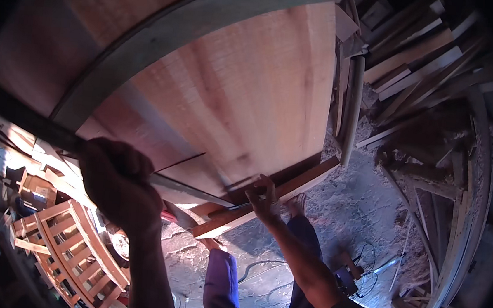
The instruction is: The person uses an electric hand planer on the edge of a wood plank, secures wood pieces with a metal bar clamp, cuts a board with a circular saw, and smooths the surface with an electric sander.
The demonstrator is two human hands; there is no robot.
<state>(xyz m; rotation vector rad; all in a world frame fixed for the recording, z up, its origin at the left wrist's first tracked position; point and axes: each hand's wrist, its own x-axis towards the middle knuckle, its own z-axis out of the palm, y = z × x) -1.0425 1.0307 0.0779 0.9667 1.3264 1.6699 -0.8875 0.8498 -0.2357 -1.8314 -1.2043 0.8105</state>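
Broad reddish wooden panel [246,89] (smooth, upright-leaning)

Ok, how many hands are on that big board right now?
2. The left hand is closed around a long dark metal bar at the wood panel's lower left; the right hand presses its lower edge, near the timber batten.

Hands: two, left hand [119,183] and right hand [264,201]. Board [223,87]: one. Rail [266,198]: one. Slatted frame [68,250]: one.
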